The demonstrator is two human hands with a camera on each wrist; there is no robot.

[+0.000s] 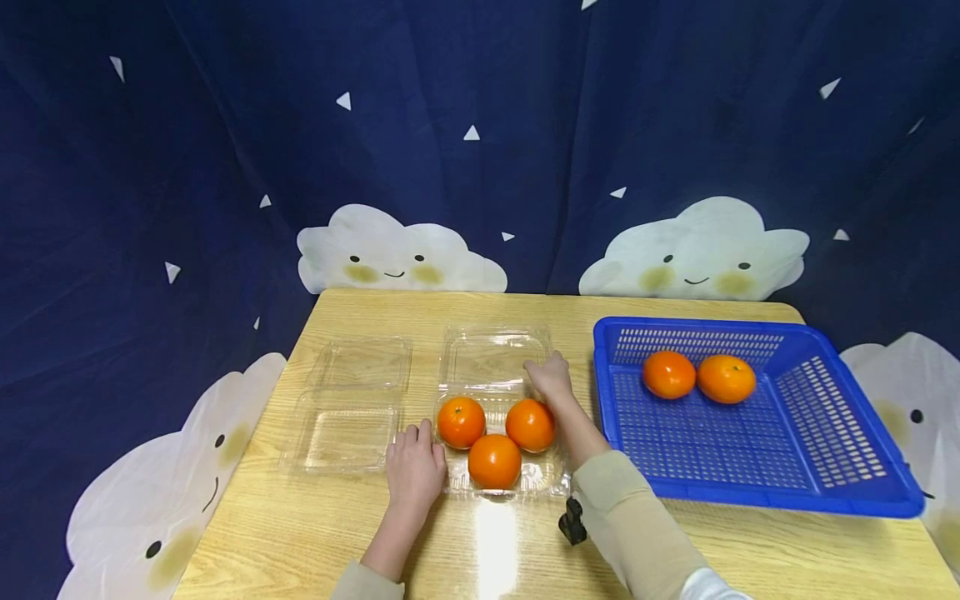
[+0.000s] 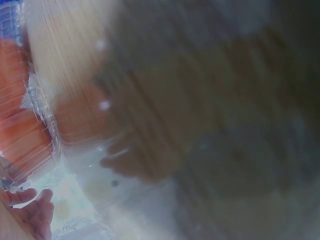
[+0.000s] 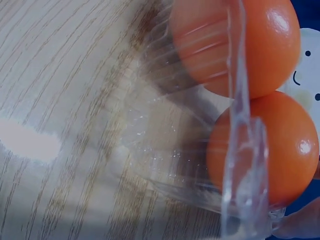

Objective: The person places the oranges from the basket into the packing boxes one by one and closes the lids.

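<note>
A clear plastic clamshell box (image 1: 450,483) lies opened on the table, its lid (image 1: 491,354) folded back away from me. Three oranges sit in its base: a left orange (image 1: 461,422), a right orange (image 1: 531,425) and a front orange (image 1: 495,462). My left hand (image 1: 417,467) rests along the box's left side, thumb and fingers apart. Reaching past the right orange, my right hand (image 1: 551,379) holds the lid's right edge near the hinge, thumb on the inner side. In the right wrist view, the box wall (image 3: 245,165) stands before two oranges, with a fingertip (image 3: 300,220) at the corner.
Left of my left hand stands another opened clear clamshell box (image 1: 345,433). On the right, a blue plastic basket (image 1: 750,496) holds two more oranges (image 1: 726,379). A dark blue curtain (image 1: 480,175) with clouds hangs behind the wooden table (image 1: 247,542).
</note>
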